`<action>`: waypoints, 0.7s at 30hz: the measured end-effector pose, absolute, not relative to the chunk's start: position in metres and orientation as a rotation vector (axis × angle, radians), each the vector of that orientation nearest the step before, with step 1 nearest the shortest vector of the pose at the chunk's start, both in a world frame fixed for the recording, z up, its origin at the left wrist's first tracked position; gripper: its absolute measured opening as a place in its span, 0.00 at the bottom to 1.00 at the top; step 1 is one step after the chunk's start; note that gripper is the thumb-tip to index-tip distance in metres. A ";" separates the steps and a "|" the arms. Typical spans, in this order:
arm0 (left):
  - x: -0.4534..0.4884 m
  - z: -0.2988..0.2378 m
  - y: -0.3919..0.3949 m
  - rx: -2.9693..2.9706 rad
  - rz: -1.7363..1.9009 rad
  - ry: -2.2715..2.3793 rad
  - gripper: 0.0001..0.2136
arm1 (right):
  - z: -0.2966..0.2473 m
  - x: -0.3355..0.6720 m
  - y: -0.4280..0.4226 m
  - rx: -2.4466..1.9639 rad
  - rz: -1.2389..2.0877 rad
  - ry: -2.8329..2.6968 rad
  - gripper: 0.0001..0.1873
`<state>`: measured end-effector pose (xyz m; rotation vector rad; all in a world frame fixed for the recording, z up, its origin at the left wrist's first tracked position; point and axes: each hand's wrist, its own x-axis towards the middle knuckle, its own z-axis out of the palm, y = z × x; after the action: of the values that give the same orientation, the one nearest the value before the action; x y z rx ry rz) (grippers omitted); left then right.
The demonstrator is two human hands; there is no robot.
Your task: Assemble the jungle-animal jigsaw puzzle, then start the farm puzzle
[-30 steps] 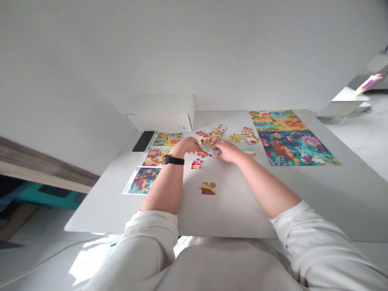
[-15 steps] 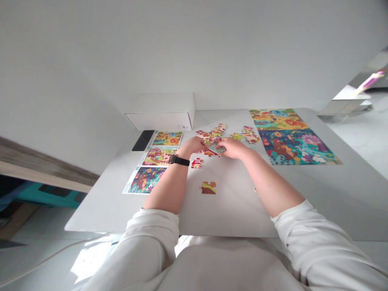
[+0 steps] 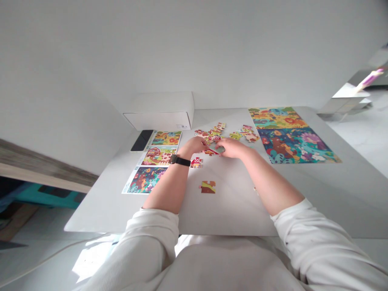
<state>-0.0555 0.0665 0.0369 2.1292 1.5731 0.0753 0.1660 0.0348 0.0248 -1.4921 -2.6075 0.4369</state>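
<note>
Close together over the middle of the table are my left hand (image 3: 196, 144) and my right hand (image 3: 229, 147). Between them lies a puzzle piece with a red roof (image 3: 211, 152), beside a grey-green puzzle piece (image 3: 220, 149). My left fingers are closed at the roof piece's left edge. My right fingers pinch the grey-green piece and partly cover it; whether the two pieces are joined I cannot tell. A puzzle piece with a red barn door (image 3: 196, 162) sits by my left wrist. Nearer me lies a brown and yellow puzzle piece (image 3: 208, 187).
Loose puzzle pieces (image 3: 247, 132) lie beyond my hands. Two assembled puzzles (image 3: 298, 145) are at the right. At the left are a picture sheet (image 3: 156, 155), a phone (image 3: 142, 140) and a white box (image 3: 159, 120). A small piece (image 3: 255, 188) shows beside my right forearm.
The red-roof piece has turned slightly between my fingers and shows a narrower face. Both hands stay in nearly the same place; the view has shifted a little.
</note>
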 end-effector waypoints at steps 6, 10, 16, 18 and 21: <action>-0.056 0.034 0.066 2.141 0.113 1.568 0.07 | 0.021 0.168 0.037 -1.473 0.419 -2.603 0.22; -0.056 0.032 0.067 2.161 0.118 1.569 0.08 | 0.020 0.167 0.036 -1.499 0.407 -2.624 0.22; -0.054 0.032 0.067 2.251 0.115 1.634 0.10 | 0.017 0.164 0.037 -1.509 0.397 -2.601 0.22; -0.053 0.033 0.067 2.283 0.089 1.662 0.12 | 0.016 0.164 0.037 -1.492 0.390 -2.606 0.22; -0.051 0.033 0.066 2.308 0.052 1.650 0.13 | 0.017 0.167 0.037 -1.492 0.391 -2.605 0.20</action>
<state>-0.0507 0.0656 0.0333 2.3081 1.6503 0.0515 0.1666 0.0374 0.0165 -1.4917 -2.6051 0.3909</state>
